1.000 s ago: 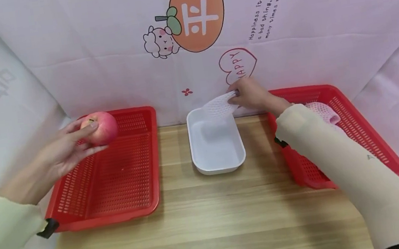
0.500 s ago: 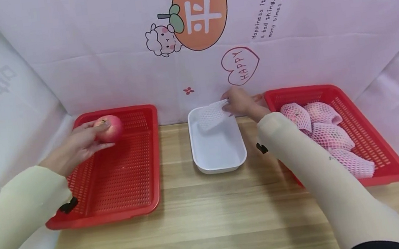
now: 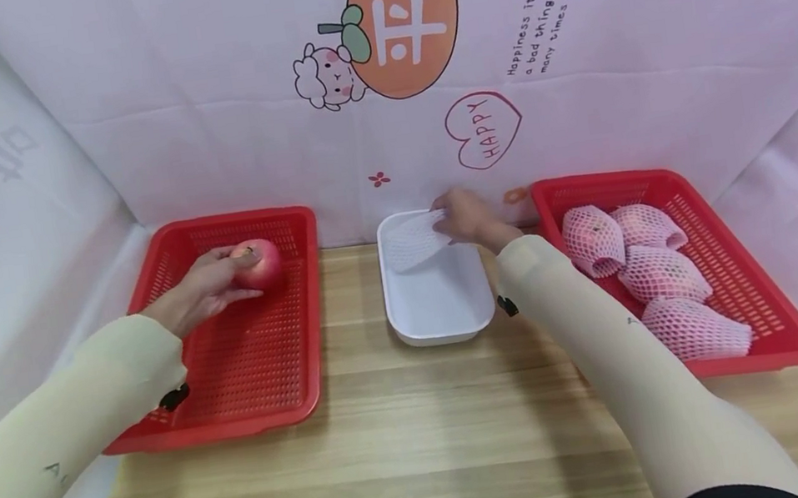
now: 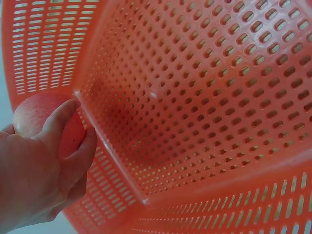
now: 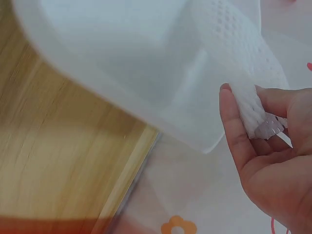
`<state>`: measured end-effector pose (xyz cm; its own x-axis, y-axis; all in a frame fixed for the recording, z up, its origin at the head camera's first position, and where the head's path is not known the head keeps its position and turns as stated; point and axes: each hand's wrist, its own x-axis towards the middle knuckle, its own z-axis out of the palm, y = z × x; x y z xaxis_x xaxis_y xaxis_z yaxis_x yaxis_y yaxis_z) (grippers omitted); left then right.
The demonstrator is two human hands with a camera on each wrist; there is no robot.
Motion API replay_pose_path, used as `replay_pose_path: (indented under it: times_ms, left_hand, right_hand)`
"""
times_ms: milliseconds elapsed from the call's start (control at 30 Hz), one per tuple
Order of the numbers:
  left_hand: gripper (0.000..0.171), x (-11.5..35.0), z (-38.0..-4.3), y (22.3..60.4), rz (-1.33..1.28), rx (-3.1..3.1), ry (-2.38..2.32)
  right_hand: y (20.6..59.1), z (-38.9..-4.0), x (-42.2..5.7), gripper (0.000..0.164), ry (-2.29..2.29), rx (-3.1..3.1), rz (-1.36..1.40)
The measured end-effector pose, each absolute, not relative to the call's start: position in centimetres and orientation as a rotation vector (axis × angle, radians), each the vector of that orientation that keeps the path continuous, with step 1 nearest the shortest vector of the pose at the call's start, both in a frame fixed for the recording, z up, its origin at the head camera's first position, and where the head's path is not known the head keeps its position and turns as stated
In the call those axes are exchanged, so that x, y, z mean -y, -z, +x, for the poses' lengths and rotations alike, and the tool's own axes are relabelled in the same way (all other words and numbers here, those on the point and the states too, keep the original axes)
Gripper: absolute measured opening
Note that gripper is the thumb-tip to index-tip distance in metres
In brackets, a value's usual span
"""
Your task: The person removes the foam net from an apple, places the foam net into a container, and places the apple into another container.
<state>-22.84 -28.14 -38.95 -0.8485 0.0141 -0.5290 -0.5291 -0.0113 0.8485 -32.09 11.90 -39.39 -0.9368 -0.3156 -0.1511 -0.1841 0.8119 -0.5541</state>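
Observation:
My left hand (image 3: 210, 284) grips a red apple (image 3: 261, 265) over the back part of the left red basket (image 3: 308, 337). In the left wrist view the apple (image 4: 41, 119) sits between thumb and fingers, above the perforated floor. A white foam fruit net (image 3: 409, 241) is pinched by my right hand (image 3: 466, 216) at the back of the white tub (image 3: 438, 298). The right wrist view shows the net (image 5: 248, 105) folded between thumb and fingers, its far end reaching over the tub's inside.
Several apples in pink foam nets (image 3: 663, 273) lie in the right red basket (image 3: 768, 293). Both baskets and the tub stand on a wooden table (image 3: 425, 447). A printed cloth (image 3: 242, 152) hangs behind as a wall.
My left hand has carried the apple rightward and slightly down over the left basket. The right hand has moved left and down, lowering the net into the tub.

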Motion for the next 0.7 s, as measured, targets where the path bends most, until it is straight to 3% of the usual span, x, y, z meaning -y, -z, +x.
replay_pose_path:
  times_ms: [700]
  left_hand:
    - [0.074,27.2,-23.9,40.5,-0.510,-1.859,-1.871]
  right_hand:
    - [39.4,-31.4,-10.6,0.040,0.365,-2.853,-0.431]
